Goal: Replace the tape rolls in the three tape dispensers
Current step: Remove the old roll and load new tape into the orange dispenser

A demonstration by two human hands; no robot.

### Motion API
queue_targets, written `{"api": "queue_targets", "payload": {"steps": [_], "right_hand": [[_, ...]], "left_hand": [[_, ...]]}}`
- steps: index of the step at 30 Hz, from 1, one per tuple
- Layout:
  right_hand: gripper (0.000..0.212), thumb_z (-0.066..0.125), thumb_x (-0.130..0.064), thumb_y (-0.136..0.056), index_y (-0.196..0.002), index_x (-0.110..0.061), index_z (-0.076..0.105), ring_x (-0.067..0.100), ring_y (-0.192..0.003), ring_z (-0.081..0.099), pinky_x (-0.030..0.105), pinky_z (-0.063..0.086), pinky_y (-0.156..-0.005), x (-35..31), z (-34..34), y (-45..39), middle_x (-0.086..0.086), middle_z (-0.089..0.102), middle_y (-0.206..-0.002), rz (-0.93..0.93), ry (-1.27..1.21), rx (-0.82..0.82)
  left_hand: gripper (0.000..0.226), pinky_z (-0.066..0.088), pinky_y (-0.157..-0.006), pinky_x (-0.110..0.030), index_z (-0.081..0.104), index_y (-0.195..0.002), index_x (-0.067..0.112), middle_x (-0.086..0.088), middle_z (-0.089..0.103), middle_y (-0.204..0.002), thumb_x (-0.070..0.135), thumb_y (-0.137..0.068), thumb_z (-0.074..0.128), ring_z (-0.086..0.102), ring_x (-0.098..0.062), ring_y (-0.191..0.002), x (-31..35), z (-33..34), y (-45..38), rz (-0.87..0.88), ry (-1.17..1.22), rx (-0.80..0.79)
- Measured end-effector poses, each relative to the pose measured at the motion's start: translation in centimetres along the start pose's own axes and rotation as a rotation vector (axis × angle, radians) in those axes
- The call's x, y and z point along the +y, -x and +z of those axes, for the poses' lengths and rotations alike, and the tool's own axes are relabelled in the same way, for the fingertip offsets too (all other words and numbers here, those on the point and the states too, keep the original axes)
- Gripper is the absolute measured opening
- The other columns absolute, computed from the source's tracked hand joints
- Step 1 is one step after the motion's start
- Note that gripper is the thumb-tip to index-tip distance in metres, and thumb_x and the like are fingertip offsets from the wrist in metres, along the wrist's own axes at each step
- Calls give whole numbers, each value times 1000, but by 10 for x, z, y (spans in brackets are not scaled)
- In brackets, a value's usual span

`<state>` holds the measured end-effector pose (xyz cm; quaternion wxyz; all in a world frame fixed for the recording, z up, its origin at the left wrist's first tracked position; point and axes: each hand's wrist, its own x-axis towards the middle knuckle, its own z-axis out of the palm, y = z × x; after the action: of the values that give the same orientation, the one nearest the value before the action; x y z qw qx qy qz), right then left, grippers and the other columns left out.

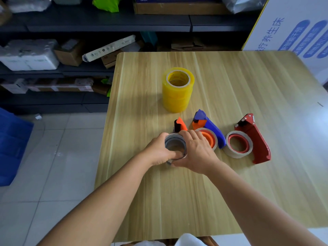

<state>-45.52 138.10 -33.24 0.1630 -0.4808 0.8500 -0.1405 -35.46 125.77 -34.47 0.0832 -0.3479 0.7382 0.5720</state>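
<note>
Three tape dispensers lie side by side on the wooden table (230, 192). The left dispenser (180, 126), orange and black, carries a thin, nearly used-up roll (174, 139). My left hand (158, 150) and my right hand (195, 151) both grip that roll from either side. The blue and orange dispenser (209, 127) in the middle and the red dispenser (253, 137) on the right each hold a thin pale roll. A stack of full yellow tape rolls (177, 89) stands upright behind the dispensers, apart from my hands.
Dark shelves (106, 23) with cardboard boxes and foam packs run behind the table. A white printed box (292, 29) stands at the back right. A blue crate (12, 146) sits on the tiled floor at the left.
</note>
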Motion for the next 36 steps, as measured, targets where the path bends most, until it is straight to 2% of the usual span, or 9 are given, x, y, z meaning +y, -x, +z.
{"api": "queue_targets", "payload": {"steps": [8, 11, 16, 18, 21, 23, 29, 33, 36], "right_hand": [[95, 80, -56, -58, -135, -20, 37, 11, -100, 51, 25, 49, -74, -1, 2, 5, -7, 44, -119, -18, -133, -8], [96, 81, -54, -59, -137, -22, 35, 12, -104, 52, 27, 51, -78, 1, 1, 6, -8, 42, -125, 2, -189, -3], [98, 76, -59, -62, -141, -23, 32, 10, -105, 52, 20, 44, -73, 2, -2, 6, -8, 40, -134, 27, -264, 75], [99, 76, -62, -62, -142, -24, 32, 11, -106, 51, 18, 42, -73, 2, -3, 5, -9, 41, -136, 22, -290, 94], [98, 76, -63, -61, -141, -27, 32, 7, -104, 48, 11, 36, -70, 3, -2, 4, -10, 40, -135, 22, -296, 92], [99, 77, -62, -60, -141, -28, 32, 9, -107, 50, 15, 40, -74, 3, 0, 3, -11, 39, -136, 27, -296, 82], [101, 82, -54, -59, -140, -30, 27, 13, -111, 52, 23, 50, -79, 0, 1, -3, -12, 34, -138, 36, -273, 4], [105, 84, -48, -60, -144, -28, 23, 13, -117, 48, 26, 51, -86, 0, 1, -3, -9, 32, -140, 29, -271, -74], [111, 86, -43, -60, -145, -33, 15, 14, -111, 51, 24, 52, -82, -2, 1, -4, -6, 29, -141, 26, -265, -118]], "left_hand": [[59, 52, -84, -33, 47, -123, 28, 2, 59, -114, 21, -72, 75, 59, -18, -100, 4, 9, -1, -3, -185, 139], [51, 51, -93, -38, 46, -128, 26, 4, 58, -118, 28, -83, 69, 58, -17, -106, 4, 1, 3, -11, 2, 100], [59, 42, -79, -15, 45, -134, 32, 10, 53, -126, 29, -81, 71, 49, -6, -114, 3, -13, 14, 98, 129, 79], [59, 42, -83, -14, 43, -137, 35, 12, 53, -127, 23, -85, 67, 48, -6, -118, 4, -14, 17, 114, 178, 64], [58, 47, -100, -33, 41, -139, 38, 10, 54, -129, 13, -90, 59, 51, -12, -120, 3, -12, 17, 85, 259, 44], [60, 47, -102, -39, 39, -140, 39, 7, 53, -131, 9, -91, 56, 51, -15, -121, 3, -9, 17, 59, 261, 37], [49, 54, -91, -38, 52, -128, 18, -1, 63, -112, 1, -84, 60, 60, -18, -103, 0, -1, 12, -60, 245, 183], [52, 55, -90, -39, 49, -131, 26, -1, 60, -115, -1, -86, 54, 59, -20, -105, 5, -2, 12, -56, 209, 160], [53, 54, -88, -37, 46, -131, 31, -2, 56, -112, 0, -88, 49, 58, -23, -104, 7, -4, 11, -71, 184, 155]]}}
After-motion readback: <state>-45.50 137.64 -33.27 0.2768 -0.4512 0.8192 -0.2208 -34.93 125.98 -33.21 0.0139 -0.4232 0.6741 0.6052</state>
